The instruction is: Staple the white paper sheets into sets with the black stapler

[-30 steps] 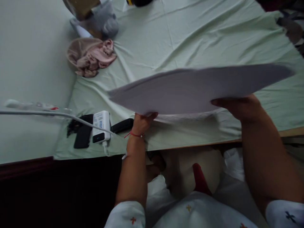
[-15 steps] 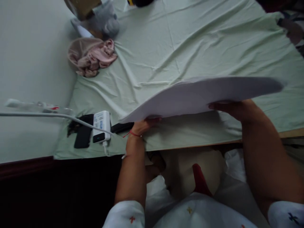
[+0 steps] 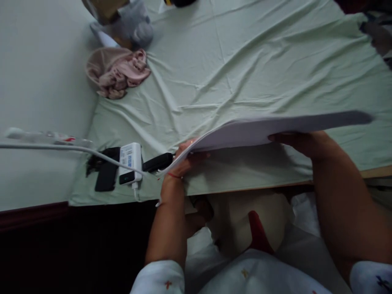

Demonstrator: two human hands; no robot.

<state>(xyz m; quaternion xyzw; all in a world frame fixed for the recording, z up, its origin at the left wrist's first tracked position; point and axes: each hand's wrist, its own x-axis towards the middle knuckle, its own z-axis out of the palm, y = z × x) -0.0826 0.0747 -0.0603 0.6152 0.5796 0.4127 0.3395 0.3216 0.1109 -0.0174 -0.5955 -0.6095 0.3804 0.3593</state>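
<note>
A wide white sheet stack (image 3: 239, 132), perhaps paper, stands tilted and bowed above the green cloth near its front edge. My left hand (image 3: 189, 157) grips its left part, with fingers on the far side and the thumb on the near side. A red string circles that wrist. Toward the right part, my right hand (image 3: 295, 141) holds the lower edge, thumb on the near face and the other fingers hidden behind it.
Left of my left hand lie a black case (image 3: 157, 162), a white power bank (image 3: 130, 163) with a cable, and a dark phone (image 3: 106, 176). Pink cloth (image 3: 122, 75) and a plastic bag (image 3: 134, 24) lie at the back left of the green-covered surface (image 3: 260, 57).
The sheets have tipped lower and look narrower, their left end now nearer me. Fingers of my left hand now show behind them, and more of the black case is visible.
</note>
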